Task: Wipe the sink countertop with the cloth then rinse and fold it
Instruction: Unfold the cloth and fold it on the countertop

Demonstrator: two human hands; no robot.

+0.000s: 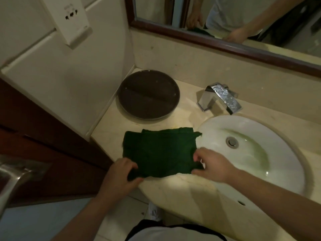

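Head view: your left hand and right hand each pinch a near corner of the cloth at frame centre, probably limp, light, damp; lift by corners, not mid-edge.

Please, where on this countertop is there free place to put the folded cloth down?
Bare countertop shows between the round brown tray and the faucet, and a wider patch at the front edge below the green cloth, beside the sink basin. The left corner is crowded: tray behind, cloth in front, with the left hand and right hand pinching its near edge.
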